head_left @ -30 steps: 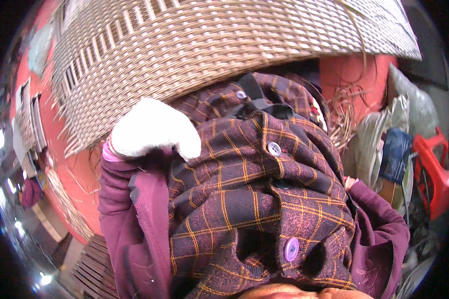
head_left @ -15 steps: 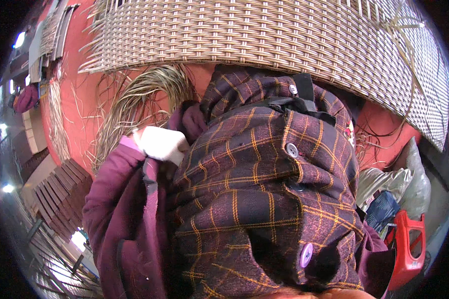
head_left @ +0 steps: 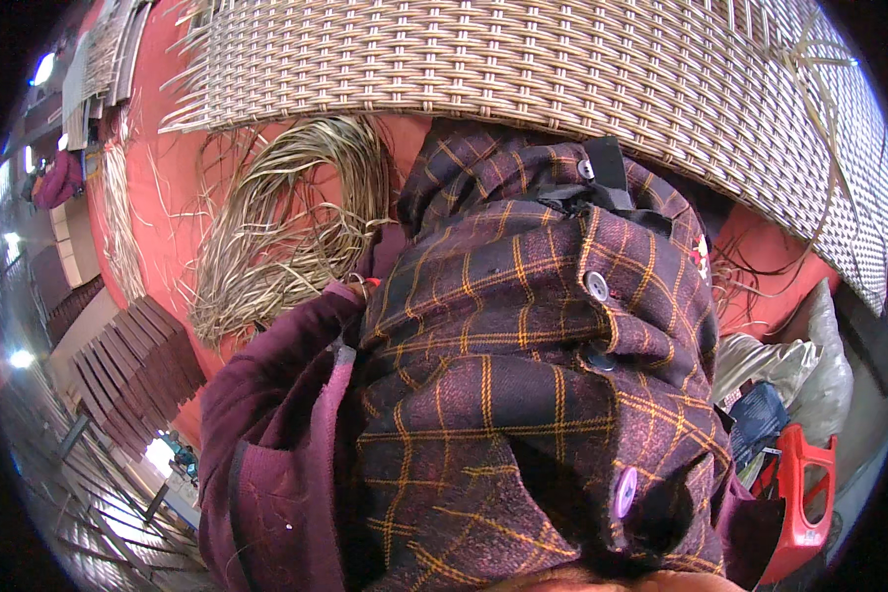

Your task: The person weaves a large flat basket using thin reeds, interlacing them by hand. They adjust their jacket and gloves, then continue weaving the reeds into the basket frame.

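Observation:
My left arm, in a purple sleeve, bends inward at the left of the plaid coat that I wear. A thin strip of wrist with something red on it shows at the cuff; the hand beyond it is hidden behind the coat. Nearest to that wrist lies a looped bundle of tan weaving strands. Across the top spreads a woven wicker panel, with loose strand ends sticking out along its left edge. Of my right arm only part of a purple sleeve shows at lower right; that hand is out of sight.
A red cloth-like surface lies under the panel and strands. Stacked brown slats stand at left. To the right are a red plastic stool, a dark blue packet and a pale plastic sack. Loose strands hang over the panel's right part.
My left hand, a bright white shape at the cuff before, has gone behind the coat. The left sleeve has moved inward to the right, uncovering more of the strand bundle. The view has shifted slightly.

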